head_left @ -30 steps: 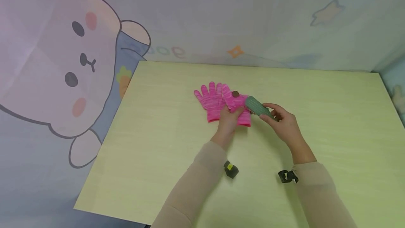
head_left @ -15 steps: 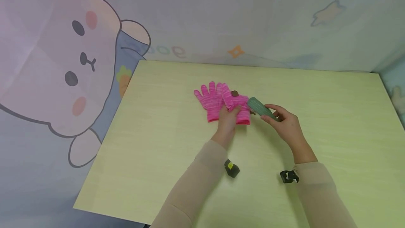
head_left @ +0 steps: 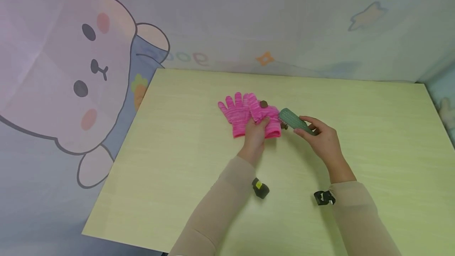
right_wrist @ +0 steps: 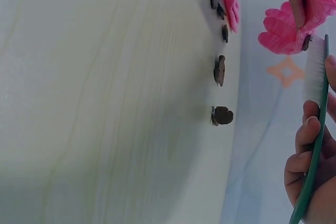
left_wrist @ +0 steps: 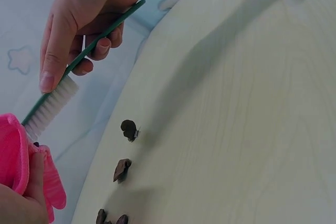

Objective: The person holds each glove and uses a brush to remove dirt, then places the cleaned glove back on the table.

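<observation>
My left hand pinches a pink knit glove near its cuff, thumb on top, holding it raised over the table. A matching glove lies flat with fingers spread, just left of it. My right hand grips a green brush with white bristles, which face the held glove and meet its edge. Beside the bristle tips, a small dark piece sits against the glove in the right wrist view. A brown lump overlaps the glove's far edge in the head view.
Several dark brown pieces lie in a row on the pale wooden table, below the raised glove. A printed cloth with a cartoon animal hangs behind the table and at its left.
The brush has shifted slightly right, and the held glove's cuff has risen a little. Both grips are the same; the flat glove has stayed put.
</observation>
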Motion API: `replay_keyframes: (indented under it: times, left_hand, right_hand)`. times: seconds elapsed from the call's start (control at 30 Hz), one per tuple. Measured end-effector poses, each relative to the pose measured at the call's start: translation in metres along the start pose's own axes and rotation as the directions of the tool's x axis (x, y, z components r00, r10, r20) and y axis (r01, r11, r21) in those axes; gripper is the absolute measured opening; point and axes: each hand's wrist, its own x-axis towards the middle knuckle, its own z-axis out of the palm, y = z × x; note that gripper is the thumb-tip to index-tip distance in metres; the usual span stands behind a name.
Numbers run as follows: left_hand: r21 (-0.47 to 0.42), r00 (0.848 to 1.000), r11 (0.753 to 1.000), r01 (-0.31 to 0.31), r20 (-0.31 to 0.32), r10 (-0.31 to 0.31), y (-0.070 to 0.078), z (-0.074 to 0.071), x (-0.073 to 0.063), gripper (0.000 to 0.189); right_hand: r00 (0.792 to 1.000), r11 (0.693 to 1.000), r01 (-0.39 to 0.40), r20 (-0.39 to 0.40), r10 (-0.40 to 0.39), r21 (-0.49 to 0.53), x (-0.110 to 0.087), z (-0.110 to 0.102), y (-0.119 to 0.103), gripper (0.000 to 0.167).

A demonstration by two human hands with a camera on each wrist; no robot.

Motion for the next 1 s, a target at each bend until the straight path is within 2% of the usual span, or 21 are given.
replay_keyframes:
  times: [0.37, 1.0]
  left_hand:
    - [-0.03, 0.999, 0.999, -0.036, 0.014, 0.037, -0.0011, 0.0, 0.004, 0.018]
    - [-0.049, 1.0, 0.998, -0.028, 0.009, 0.029, -0.0013, -0.0024, 0.0043, 0.019]
  right_hand:
    - [1.0, 1.0, -0.029, 0.003, 0.029, -0.004, 0.0009, -0.0015, 0.002, 0.051]
    - [0.999, 0.999, -0.034, -0.001, 0.034, -0.003, -0.0012, -0.002, 0.0052, 0.052]
